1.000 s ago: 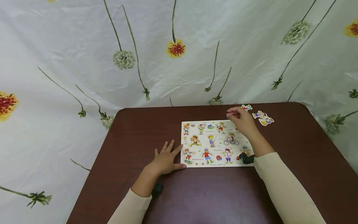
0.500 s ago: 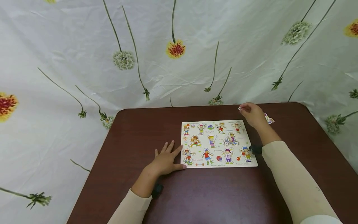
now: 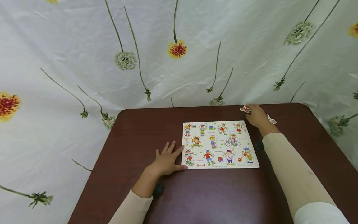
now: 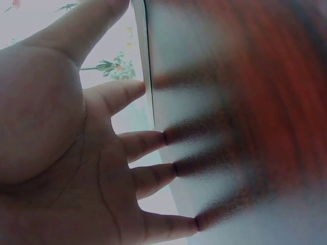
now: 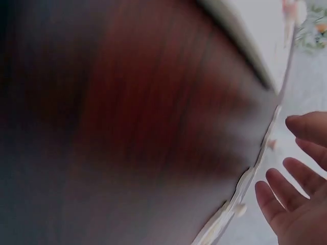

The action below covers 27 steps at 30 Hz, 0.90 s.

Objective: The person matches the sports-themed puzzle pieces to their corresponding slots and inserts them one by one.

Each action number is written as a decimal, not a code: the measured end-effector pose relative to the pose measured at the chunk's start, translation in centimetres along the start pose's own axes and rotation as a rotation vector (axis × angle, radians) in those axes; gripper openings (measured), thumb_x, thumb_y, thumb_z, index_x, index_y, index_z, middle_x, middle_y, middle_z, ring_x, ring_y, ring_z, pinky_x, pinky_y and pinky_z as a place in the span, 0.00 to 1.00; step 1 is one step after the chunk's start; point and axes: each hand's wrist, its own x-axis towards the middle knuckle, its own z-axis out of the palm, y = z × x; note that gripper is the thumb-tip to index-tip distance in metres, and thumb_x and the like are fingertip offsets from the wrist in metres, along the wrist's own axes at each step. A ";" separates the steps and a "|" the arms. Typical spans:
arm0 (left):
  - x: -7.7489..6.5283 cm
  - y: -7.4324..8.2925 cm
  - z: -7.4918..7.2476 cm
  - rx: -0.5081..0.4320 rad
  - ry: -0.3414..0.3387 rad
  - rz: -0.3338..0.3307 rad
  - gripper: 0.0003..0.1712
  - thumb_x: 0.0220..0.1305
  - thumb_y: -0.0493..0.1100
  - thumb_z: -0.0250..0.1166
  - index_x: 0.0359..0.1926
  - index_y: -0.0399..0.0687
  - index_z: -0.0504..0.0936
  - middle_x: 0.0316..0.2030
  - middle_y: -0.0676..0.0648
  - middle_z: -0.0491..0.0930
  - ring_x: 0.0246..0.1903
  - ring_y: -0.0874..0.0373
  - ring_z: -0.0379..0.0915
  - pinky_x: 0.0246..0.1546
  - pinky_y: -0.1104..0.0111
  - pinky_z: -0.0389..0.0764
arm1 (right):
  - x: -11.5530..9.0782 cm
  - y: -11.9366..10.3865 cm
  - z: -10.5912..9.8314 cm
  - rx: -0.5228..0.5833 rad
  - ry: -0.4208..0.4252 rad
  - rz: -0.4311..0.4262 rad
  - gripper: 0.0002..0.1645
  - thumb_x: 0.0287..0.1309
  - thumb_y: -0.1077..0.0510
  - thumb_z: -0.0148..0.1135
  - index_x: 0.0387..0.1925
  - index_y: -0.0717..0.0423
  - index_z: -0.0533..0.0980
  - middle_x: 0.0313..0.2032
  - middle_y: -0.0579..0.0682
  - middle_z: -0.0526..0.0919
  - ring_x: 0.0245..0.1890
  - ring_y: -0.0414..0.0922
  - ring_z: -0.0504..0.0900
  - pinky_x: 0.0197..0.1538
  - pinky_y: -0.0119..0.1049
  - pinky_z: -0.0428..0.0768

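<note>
A white puzzle board (image 3: 221,144) with colourful sports figures lies on the dark wooden table. My left hand (image 3: 165,163) is spread flat beside it, thumb and index finger at the board's left edge. In the left wrist view the straight fingers of this hand (image 4: 61,138) touch the tabletop. My right hand (image 3: 256,117) is beyond the board's far right corner, right by a loose figure-shaped puzzle piece (image 3: 245,109) with red on it. The right wrist view shows this hand (image 5: 301,204) with loosely bent fingers and nothing between them, over knobbed pieces (image 5: 219,219).
Another loose puzzle piece (image 3: 271,119) lies right of my right hand, partly hidden by it. A pale cloth (image 3: 156,62) printed with flowers hangs behind the table (image 3: 139,133). The table's far edge runs close behind the loose pieces.
My right hand has moved from above the board's far right corner rightward to the loose pieces, uncovering the board's figures there. My left hand stays at the board's left edge.
</note>
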 end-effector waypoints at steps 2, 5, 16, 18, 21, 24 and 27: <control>0.0 0.0 0.0 0.001 0.001 0.000 0.51 0.61 0.69 0.67 0.79 0.67 0.56 0.81 0.40 0.43 0.81 0.38 0.33 0.70 0.27 0.40 | 0.2 0.2 0.0 -0.031 -0.021 -0.011 0.36 0.72 0.61 0.49 0.77 0.65 0.54 0.75 0.73 0.51 0.73 0.75 0.51 0.70 0.71 0.58; -0.1 0.1 0.0 0.005 0.002 0.003 0.51 0.61 0.69 0.67 0.79 0.67 0.56 0.81 0.40 0.43 0.81 0.38 0.33 0.70 0.27 0.40 | 0.5 0.5 -0.1 -0.070 -0.044 -0.029 0.36 0.72 0.62 0.48 0.77 0.65 0.54 0.75 0.72 0.51 0.72 0.75 0.52 0.70 0.71 0.58; -0.2 0.3 -0.2 -0.001 0.000 0.001 0.51 0.61 0.68 0.67 0.80 0.66 0.56 0.81 0.40 0.43 0.81 0.38 0.33 0.70 0.27 0.40 | 0.9 0.7 0.1 -0.146 -0.022 -0.044 0.29 0.72 0.64 0.46 0.71 0.70 0.63 0.70 0.73 0.63 0.67 0.74 0.63 0.67 0.68 0.65; -0.3 0.3 -0.3 -0.005 0.001 0.001 0.50 0.62 0.67 0.67 0.80 0.65 0.56 0.81 0.40 0.43 0.81 0.38 0.33 0.70 0.27 0.40 | 1.0 0.6 0.2 -0.150 -0.004 -0.038 0.27 0.71 0.65 0.46 0.68 0.70 0.67 0.68 0.73 0.65 0.66 0.73 0.65 0.66 0.66 0.67; -0.4 0.5 -0.4 -0.012 0.000 0.003 0.50 0.62 0.66 0.67 0.79 0.65 0.56 0.81 0.39 0.43 0.81 0.38 0.33 0.70 0.27 0.40 | 0.9 0.4 0.4 -0.140 0.013 -0.021 0.25 0.69 0.68 0.47 0.65 0.70 0.71 0.66 0.74 0.67 0.65 0.72 0.68 0.64 0.65 0.70; -0.5 0.5 -0.5 -0.011 -0.001 0.002 0.50 0.62 0.66 0.67 0.79 0.64 0.56 0.81 0.39 0.43 0.81 0.38 0.33 0.70 0.27 0.41 | 0.9 0.4 0.5 -0.124 0.016 -0.014 0.24 0.68 0.69 0.47 0.63 0.70 0.73 0.63 0.74 0.68 0.63 0.72 0.70 0.62 0.64 0.72; -0.5 0.5 -0.5 -0.012 -0.002 -0.001 0.50 0.62 0.67 0.67 0.79 0.64 0.56 0.81 0.40 0.43 0.81 0.38 0.33 0.70 0.27 0.41 | 0.8 0.5 0.5 -0.102 0.028 -0.025 0.21 0.69 0.69 0.49 0.60 0.71 0.74 0.59 0.74 0.70 0.59 0.70 0.72 0.60 0.62 0.73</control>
